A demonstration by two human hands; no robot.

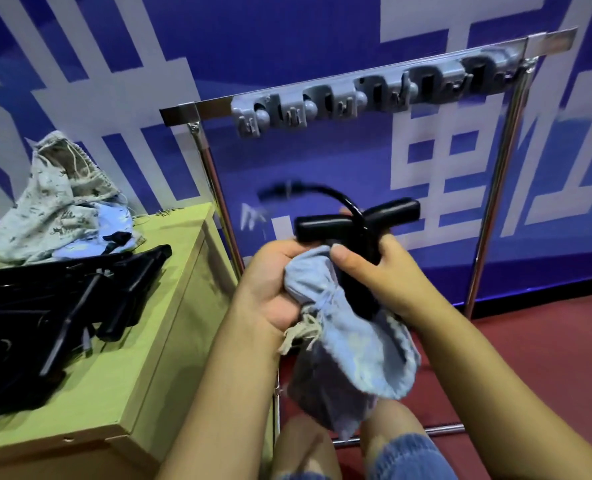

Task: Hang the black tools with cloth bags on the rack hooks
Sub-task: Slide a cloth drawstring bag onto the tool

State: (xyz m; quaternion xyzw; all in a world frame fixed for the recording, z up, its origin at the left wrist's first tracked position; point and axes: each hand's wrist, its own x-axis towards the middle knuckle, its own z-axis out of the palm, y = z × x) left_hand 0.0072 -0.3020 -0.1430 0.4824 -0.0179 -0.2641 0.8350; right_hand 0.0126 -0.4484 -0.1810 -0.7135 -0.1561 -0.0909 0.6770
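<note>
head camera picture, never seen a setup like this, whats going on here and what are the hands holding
This one picture comes from a camera worn on a person's head, looking down at their own bare hands. The left hand grips a pale blue drawstring cloth bag, and the right hand holds the black T-handled tool sticking out of that bag. Behind stands a chrome metal rack with a grey strip of hooks, none holding anything yet. To the left, a light wooden cabinet carries a pile of more black tools and a heap of printed cloth bags.
</note>
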